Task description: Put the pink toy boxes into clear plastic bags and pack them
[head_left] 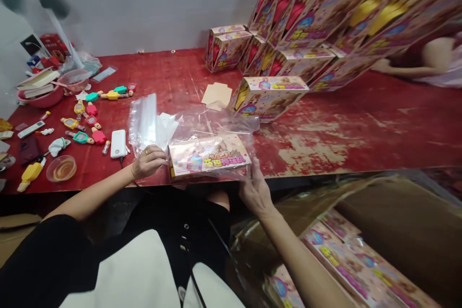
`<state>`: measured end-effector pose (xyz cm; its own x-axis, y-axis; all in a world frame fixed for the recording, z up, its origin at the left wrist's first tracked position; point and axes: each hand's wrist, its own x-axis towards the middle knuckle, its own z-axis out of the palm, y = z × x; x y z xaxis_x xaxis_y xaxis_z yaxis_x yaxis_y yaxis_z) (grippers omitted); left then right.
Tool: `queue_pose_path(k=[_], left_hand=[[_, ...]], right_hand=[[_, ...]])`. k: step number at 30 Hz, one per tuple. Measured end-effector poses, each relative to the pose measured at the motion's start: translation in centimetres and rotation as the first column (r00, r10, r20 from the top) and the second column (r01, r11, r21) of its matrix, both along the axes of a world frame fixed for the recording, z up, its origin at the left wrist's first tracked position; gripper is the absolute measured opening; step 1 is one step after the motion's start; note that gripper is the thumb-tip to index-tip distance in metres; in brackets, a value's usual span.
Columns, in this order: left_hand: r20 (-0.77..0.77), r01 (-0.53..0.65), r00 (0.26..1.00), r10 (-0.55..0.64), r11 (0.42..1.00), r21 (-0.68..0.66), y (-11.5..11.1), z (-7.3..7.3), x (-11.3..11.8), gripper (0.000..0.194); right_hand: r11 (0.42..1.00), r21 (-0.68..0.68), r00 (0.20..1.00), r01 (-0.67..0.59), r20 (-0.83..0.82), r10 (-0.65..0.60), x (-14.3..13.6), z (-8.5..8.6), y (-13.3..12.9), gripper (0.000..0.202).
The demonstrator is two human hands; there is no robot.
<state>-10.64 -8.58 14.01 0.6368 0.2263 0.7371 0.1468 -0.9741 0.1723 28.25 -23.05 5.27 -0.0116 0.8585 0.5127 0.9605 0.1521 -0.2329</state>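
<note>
A printed carton (209,156) lies flat at the table's near edge inside a clear plastic bag (202,122). My right hand (256,190) is closed on the bag at the carton's right end. At the left end, my left hand (149,160) has its fingers bent and pressed together close to the carton; whatever is between them is hidden. Just beyond it rests a stack of clear plastic bags (146,115). White paper pieces (166,127) lie between that stack and the carton. Behind the bagged carton stands another printed carton (272,101) with yellow contents showing at its side.
Several cartons (317,14) are piled at the back right, near another person's arm (415,60). Toy watches (81,137), a white power bank (118,144) and a plastic cup (61,168) occupy the left. Below right, a large cardboard box (393,211) holds more cartons.
</note>
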Motion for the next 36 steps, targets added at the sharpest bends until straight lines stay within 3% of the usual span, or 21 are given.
queue_pose_path(k=[4, 11, 16, 19, 22, 23, 25, 26, 27, 28, 30, 31, 32, 33, 35, 36], left_hand=[[0.014, 0.043, 0.999, -0.042, 0.997, -0.069, -0.8, 0.6, 1.0, 0.012], [-0.120, -0.031, 0.993, 0.016, 0.992, -0.125, -1.7, -0.2, 0.0, 0.021], [-0.052, -0.135, 0.990, 0.128, 0.976, -0.170, -3.3, -0.4, 0.2, 0.017], [-0.125, 0.049, 0.989, -0.075, 0.980, -0.195, -3.7, -0.7, -0.1, 0.017], [-0.173, 0.228, 0.943, -0.284, 0.931, -0.285, -4.3, -1.6, -0.4, 0.018], [-0.175, 0.225, 0.941, -0.290, 0.922, -0.315, -4.6, -1.9, -0.3, 0.018], [-0.119, 0.103, 0.978, -0.169, 0.899, -0.425, -5.4, -2.1, 0.2, 0.018], [-0.057, 0.014, 0.997, -0.052, 0.847, -0.532, -5.8, -2.1, 0.6, 0.022], [0.015, -0.057, 0.996, 0.089, 0.742, -0.668, -6.1, -1.9, 1.1, 0.030], [0.076, -0.077, 0.970, 0.232, 0.588, -0.805, -6.4, -1.6, 1.7, 0.041], [0.128, 0.025, 0.901, 0.415, 0.244, -0.969, -6.7, -0.8, 2.9, 0.057], [0.136, 0.098, 0.887, 0.441, 0.109, -0.989, -6.8, -0.4, 3.5, 0.061], [0.150, 0.159, 0.884, 0.442, 0.016, -0.987, -6.8, 0.0, 4.0, 0.063], [0.169, 0.205, 0.884, 0.435, -0.036, -0.978, -6.8, 0.3, 4.4, 0.063], [0.212, 0.249, 0.863, 0.459, -0.020, -0.968, -7.0, 0.4, 4.9, 0.061], [0.225, 0.249, 0.843, 0.488, 0.018, -0.968, -7.1, 0.2, 5.0, 0.061]], right_hand=[[1.000, 0.000, 0.999, 0.006, 0.034, -0.006, -1.0, -1.5, 0.2, 0.060], [0.993, 0.032, 0.993, 0.118, -0.027, -0.117, -3.5, -2.7, 1.0, 0.063], [0.992, 0.114, 0.998, 0.044, 0.044, -0.050, -2.5, -4.3, -0.6, 0.068], [0.993, 0.119, 0.994, -0.013, 0.110, 0.000, -2.3, -4.9, -1.9, 0.070], [0.982, 0.129, 0.974, -0.139, 0.199, 0.112, -2.8, -4.9, -2.8, 0.076], [0.976, 0.132, 0.965, -0.175, 0.218, 0.143, -2.9, -4.9, -3.1, 0.079], [0.968, 0.121, 0.959, -0.221, 0.208, 0.193, -3.2, -4.5, -3.6, 0.078], [0.965, 0.103, 0.960, -0.242, 0.171, 0.222, -3.3, -4.2, -4.0, 0.073], [0.961, 0.080, 0.961, -0.265, 0.107, 0.256, -3.4, -3.9, -4.2, 0.065], [0.961, 0.065, 0.963, -0.270, 0.009, 0.270, -3.6, -3.4, -4.4, 0.054], [0.987, 0.060, 0.937, -0.150, -0.310, 0.162, -4.0, -2.4, -4.4, 0.034], [0.998, 0.042, 0.851, -0.038, -0.522, 0.054, -4.3, -1.7, -4.0, 0.028], [0.998, -0.016, 0.682, 0.059, -0.729, -0.052, -4.5, -1.0, -3.5, 0.030], [0.989, -0.106, 0.445, 0.104, -0.884, -0.141, -4.7, -0.4, -2.7, 0.038], [0.970, -0.241, 0.000, 0.009, -0.971, -0.241, -5.0, 0.8, -1.1, 0.054], [0.963, -0.263, -0.132, -0.055, -0.954, -0.269, -5.0, 1.2, -0.4, 0.060]])
